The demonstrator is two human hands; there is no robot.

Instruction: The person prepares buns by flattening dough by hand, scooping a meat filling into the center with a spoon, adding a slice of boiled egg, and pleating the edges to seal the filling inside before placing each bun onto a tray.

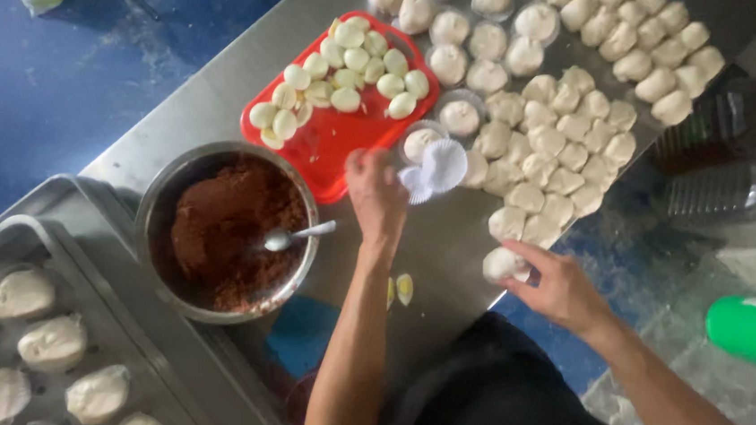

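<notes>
A: Your right hand [556, 287] has its grip closed around a dough ball [501, 264] at the near edge of the counter [224, 85]. The ball sits under your fingertips, thumb to one side and fingers over the top, so it's pinched, not cupped.

B: And your left hand [375, 193]?

A: It's reaching forward to the stack of white paper cups [434, 168], just beside the red tray [337, 144]. Your fingers touch the stack's edge. I can't tell whether they've closed on a cup.

B: Why is everything laid out like that?

A: My guess is reach. The remaining dough balls [562, 148] spread to your right, the halved boiled eggs [340, 76] lie on the tray ahead, and the steel bowl of reddish-brown filling [227, 233] with its spoon [294, 236] sits to your left. Beyond that, the baking tray [85, 262] holds filled buns [54, 342].
</notes>
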